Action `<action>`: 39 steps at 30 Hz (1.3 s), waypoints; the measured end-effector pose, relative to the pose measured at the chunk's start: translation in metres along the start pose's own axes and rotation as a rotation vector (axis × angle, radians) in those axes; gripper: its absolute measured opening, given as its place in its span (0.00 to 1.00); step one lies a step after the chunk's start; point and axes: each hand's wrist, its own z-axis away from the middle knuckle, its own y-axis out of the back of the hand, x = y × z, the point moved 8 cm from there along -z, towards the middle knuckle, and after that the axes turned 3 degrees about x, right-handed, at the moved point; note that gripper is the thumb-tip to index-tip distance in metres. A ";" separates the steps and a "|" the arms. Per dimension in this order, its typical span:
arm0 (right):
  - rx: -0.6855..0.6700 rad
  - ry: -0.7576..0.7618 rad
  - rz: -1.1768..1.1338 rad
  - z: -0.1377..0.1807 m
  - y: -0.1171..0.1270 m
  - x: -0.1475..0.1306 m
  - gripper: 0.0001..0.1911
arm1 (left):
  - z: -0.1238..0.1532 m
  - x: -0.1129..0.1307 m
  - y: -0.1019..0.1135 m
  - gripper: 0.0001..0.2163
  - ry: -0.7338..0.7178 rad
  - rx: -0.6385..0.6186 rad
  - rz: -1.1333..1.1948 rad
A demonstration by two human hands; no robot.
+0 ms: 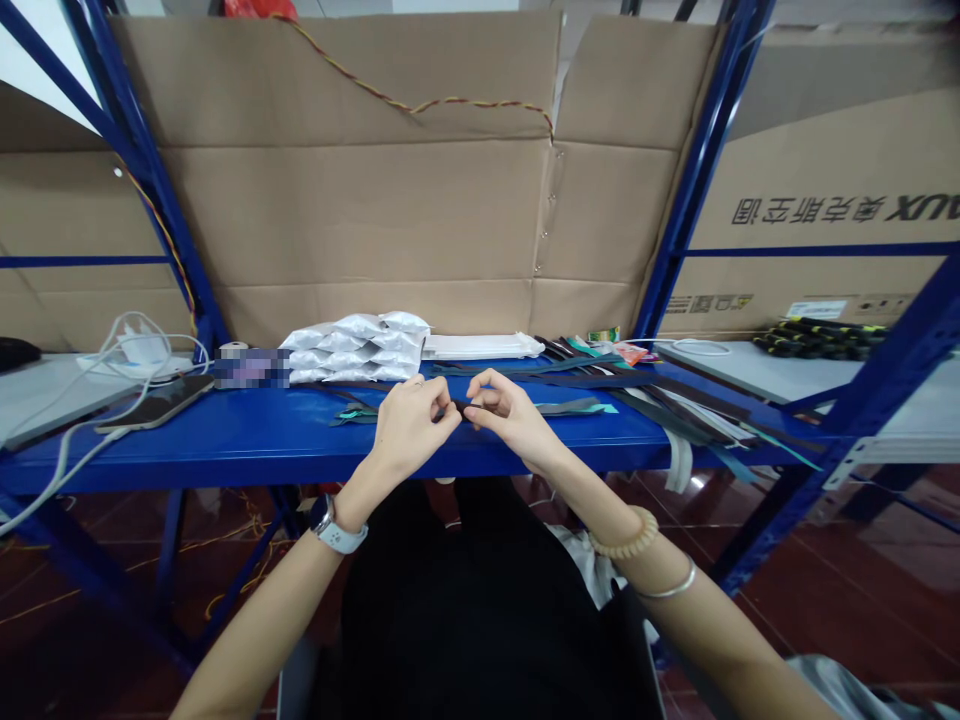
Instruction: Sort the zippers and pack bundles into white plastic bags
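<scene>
My left hand (411,420) and my right hand (507,410) meet over the front of the blue shelf (247,435), fingers pinched together. Between them they hold a thin dark strip (459,406). More dark and teal strips (577,406) lie flat on the shelf just behind and to the right of my hands. A watch sits on my left wrist, a bead bracelet and a bangle on my right.
White packets (352,346) are stacked behind my hands, with a flat white pack (480,346) beside them. A fan of long dark strips (675,395) spreads to the right. A phone (157,402) and white cables (135,345) lie at left. Cardboard backs the blue rack.
</scene>
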 end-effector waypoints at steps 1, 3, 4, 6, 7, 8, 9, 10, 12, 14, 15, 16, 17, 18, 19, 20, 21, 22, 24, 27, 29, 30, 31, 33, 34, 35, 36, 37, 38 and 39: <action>0.004 0.000 0.000 0.000 0.001 0.001 0.12 | 0.000 -0.001 -0.001 0.09 0.003 0.001 -0.006; 0.007 0.002 -0.004 -0.001 0.002 0.001 0.12 | 0.000 0.000 -0.002 0.09 -0.001 0.004 -0.031; 0.007 0.000 -0.004 -0.001 0.003 0.002 0.12 | 0.000 0.002 -0.002 0.09 -0.012 0.009 -0.053; 0.004 -0.006 -0.004 -0.001 0.002 0.002 0.12 | 0.002 0.009 -0.002 0.08 -0.052 0.029 -0.117; 0.001 -0.009 -0.008 -0.001 0.002 0.001 0.13 | 0.003 0.013 -0.001 0.07 -0.077 0.043 -0.155; -0.003 -0.011 -0.014 0.000 0.001 0.001 0.13 | 0.004 0.017 -0.001 0.07 -0.101 0.057 -0.191; -0.010 -0.011 -0.018 0.000 0.001 0.000 0.14 | 0.004 0.020 -0.001 0.07 -0.123 0.070 -0.224; -0.017 -0.010 -0.020 0.000 0.001 -0.001 0.14 | 0.005 0.022 -0.001 0.06 -0.141 0.079 -0.254; -0.018 0.000 -0.014 0.001 0.003 -0.005 0.14 | 0.004 0.018 0.000 0.06 -0.143 0.096 -0.306; -0.003 0.009 -0.002 0.001 0.009 -0.011 0.14 | 0.001 0.003 0.006 0.05 -0.090 0.116 -0.350; 0.008 0.013 0.004 0.001 0.014 -0.014 0.14 | -0.001 -0.008 0.011 0.05 -0.052 0.122 -0.365; 0.020 0.013 0.013 0.000 0.019 -0.017 0.13 | -0.004 -0.018 0.015 0.06 -0.014 0.124 -0.373; 0.033 0.011 0.027 0.000 0.024 -0.020 0.13 | -0.006 -0.028 0.020 0.06 0.013 0.122 -0.376; 0.046 0.009 0.042 -0.001 0.030 -0.022 0.14 | -0.007 -0.037 0.025 0.06 0.036 0.128 -0.380; 0.062 0.009 0.056 -0.001 0.035 -0.025 0.14 | -0.009 -0.045 0.029 0.06 0.054 0.137 -0.388; 0.079 0.013 0.066 -0.002 0.041 -0.028 0.14 | -0.010 -0.053 0.034 0.06 0.073 0.153 -0.403; 0.099 0.021 0.073 -0.002 0.048 -0.031 0.14 | -0.010 -0.060 0.038 0.06 0.095 0.169 -0.423; 0.121 0.030 0.078 -0.003 0.055 -0.034 0.14 | -0.011 -0.067 0.042 0.06 0.116 0.180 -0.447; 0.181 0.042 0.095 -0.002 0.075 -0.040 0.15 | -0.010 -0.082 0.050 0.05 0.162 0.200 -0.509; 0.316 0.052 0.159 0.003 0.120 -0.051 0.15 | -0.007 -0.109 0.068 0.05 0.266 0.250 -0.580; 0.415 0.082 0.203 0.010 0.152 -0.059 0.15 | -0.004 -0.126 0.081 0.06 0.360 0.282 -0.590; 0.447 0.088 0.220 0.013 0.166 -0.061 0.15 | -0.002 -0.133 0.086 0.06 0.396 0.285 -0.586; 0.472 0.091 0.233 0.015 0.177 -0.063 0.15 | -0.001 -0.137 0.089 0.06 0.419 0.285 -0.583; 0.510 0.087 0.259 0.019 0.194 -0.064 0.15 | -0.001 -0.138 0.092 0.07 0.420 0.276 -0.585; 0.527 0.083 0.277 0.021 0.199 -0.064 0.15 | -0.001 -0.137 0.090 0.07 0.403 0.264 -0.589; 0.541 0.076 0.301 0.023 0.202 -0.063 0.15 | -0.002 -0.135 0.088 0.07 0.381 0.241 -0.590; 0.543 0.056 0.333 0.024 0.204 -0.062 0.14 | -0.002 -0.135 0.084 0.07 0.365 0.210 -0.589; 0.532 0.026 0.373 0.024 0.204 -0.059 0.13 | -0.002 -0.136 0.080 0.07 0.358 0.173 -0.582; 0.509 -0.009 0.429 0.024 0.204 -0.056 0.13 | -0.002 -0.139 0.075 0.07 0.357 0.129 -0.568; 0.475 -0.044 0.504 0.024 0.204 -0.052 0.13 | -0.002 -0.143 0.070 0.07 0.362 0.079 -0.547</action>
